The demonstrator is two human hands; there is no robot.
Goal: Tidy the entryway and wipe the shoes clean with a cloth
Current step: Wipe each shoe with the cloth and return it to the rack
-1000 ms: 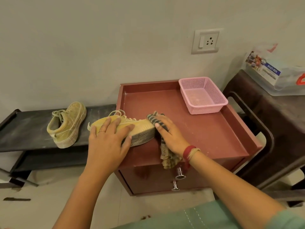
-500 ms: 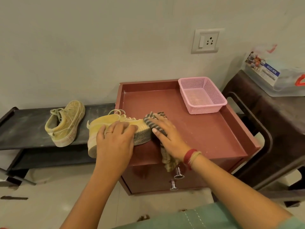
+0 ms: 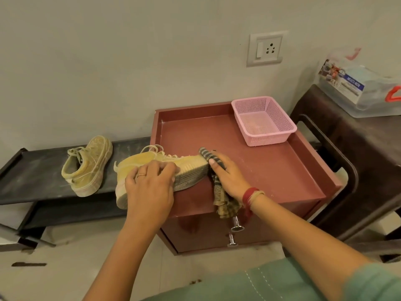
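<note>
Yellow canvas lace-up sneaker (image 3: pixel 191 165) lies tipped on its side at the left front corner of a reddish-brown wooden cabinet (image 3: pixel 260 170). Its toe rests on the top and its heel juts past the left edge. The left hand (image 3: pixel 149 187) grasps it across the middle, fingers curled over the upper. The right hand (image 3: pixel 230 177) clutches a striped brown cotton cloth (image 3: pixel 225 203) against the toe.

The main risk, as I judge it, is the unsupported heel. If the left hand loosens while the right pushes, the shoe could slide off toward the low black shelf rack (image 3: pixel 43 170) or the floor. Dirt rubbed from the toe will likely land on the cabinet top and need wiping too. A lesser risk is the cloth's tail. It hangs over the front edge just above 2 chrome drawer knobs (image 3: pixel 237 224) and could snag.

The cabinet top is flat, hard and smooth, with a raised rim and faint pale dust. The rack is dark and dusty. It carries the 2nd matching sneaker (image 3: pixel 86 166), upright and well apart from the hands. Both shoes look like soft, grimy canvas on thick pale rubber, and the held one shows a grey zigzag tread. The cloth is thin and limp. A pink rectangular plastic mesh basket (image 3: pixel 269 137) sits at the back right corner.
</note>
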